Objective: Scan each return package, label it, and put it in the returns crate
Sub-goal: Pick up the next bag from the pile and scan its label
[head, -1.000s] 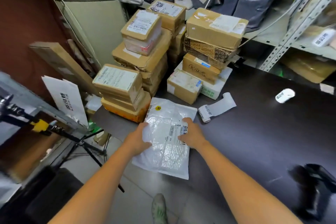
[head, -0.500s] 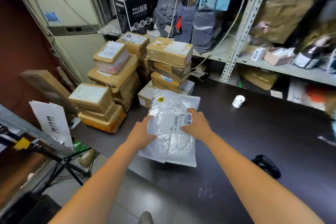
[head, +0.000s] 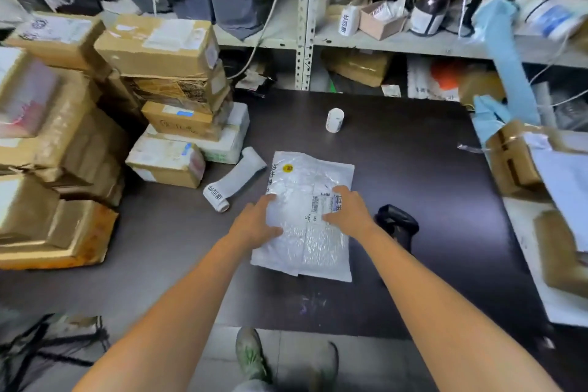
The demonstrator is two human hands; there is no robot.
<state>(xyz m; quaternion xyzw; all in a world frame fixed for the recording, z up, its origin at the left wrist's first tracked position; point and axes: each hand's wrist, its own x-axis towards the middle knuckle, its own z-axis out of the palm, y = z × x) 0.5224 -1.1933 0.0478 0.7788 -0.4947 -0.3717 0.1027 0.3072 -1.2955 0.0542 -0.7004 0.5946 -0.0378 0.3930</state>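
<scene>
— So where is the white mailer (head: 310, 216)?

— On the dark table (head: 429, 169), about in the middle, with its long side running away from the person. A yellow sticker (head: 288, 168) sits near its far left corner and a printed barcode label (head: 321, 208) lies on its right half.

— And the hands?

— Both are on it. The right hand (head: 351, 213) lies on the top face with fingers and thumb laid over the barcode label, pressing down rather than pinching. The left hand (head: 254, 223) sits at the mailer's left edge, fingers loosely bent and thumb on top. I cannot tell whether any finger hooks under that edge, or whether the mailer lies fully flat.

— What is close by?

— A black scanner (head: 397, 223) lies just right of the right wrist. A partly unrolled label roll (head: 234, 183) lies to the left of the mailer, apart from it, and a small upright roll (head: 334, 119) stands farther back on the table.

— Anything else?

— Stacked cardboard boxes (head: 159, 51) crowd the left side. A metal shelf (head: 397, 43) full of parcels and bags runs along the back. More boxes (head: 515, 156) sit at the right edge, blurred.
</scene>
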